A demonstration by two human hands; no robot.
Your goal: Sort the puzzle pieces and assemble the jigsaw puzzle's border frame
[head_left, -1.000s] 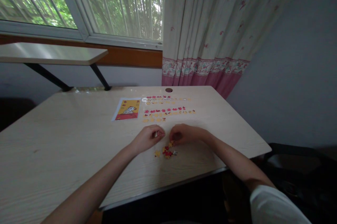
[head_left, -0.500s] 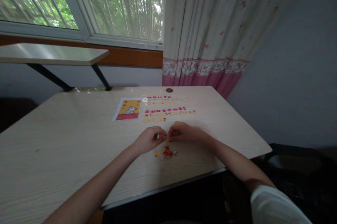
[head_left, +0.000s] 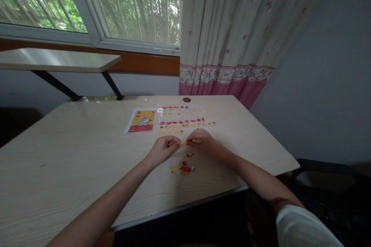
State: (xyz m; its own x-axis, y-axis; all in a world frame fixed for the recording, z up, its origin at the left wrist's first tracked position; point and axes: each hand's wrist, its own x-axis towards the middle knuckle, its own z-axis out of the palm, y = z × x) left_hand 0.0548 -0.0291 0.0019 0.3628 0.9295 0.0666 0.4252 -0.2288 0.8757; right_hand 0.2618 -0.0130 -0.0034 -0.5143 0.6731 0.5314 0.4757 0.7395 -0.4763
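A small yellow jigsaw puzzle piece (head_left: 182,143) is pinched between my left hand (head_left: 165,149) and my right hand (head_left: 204,142), one at each side of it, over the table. Just below my right fingertips lies a single dark-and-white piece (head_left: 189,154). Closer to me is a small pile of red, yellow and white pieces (head_left: 185,168), with a yellow piece (head_left: 174,169) at its left. Beyond my hands, several red pieces (head_left: 182,121) and yellow pieces (head_left: 173,127) lie in rows.
A picture card (head_left: 141,120) with a white animal on yellow and red lies left of the rows. The pale wooden table (head_left: 87,162) has a round hole (head_left: 187,100) at its back edge. A raised shelf (head_left: 60,59) stands at back left, and a curtain (head_left: 226,46) hangs behind.
Both hands have moved slightly away from me. The yellow piece now shows between my fingertips, and the dark-and-white piece lies uncovered below my right hand.
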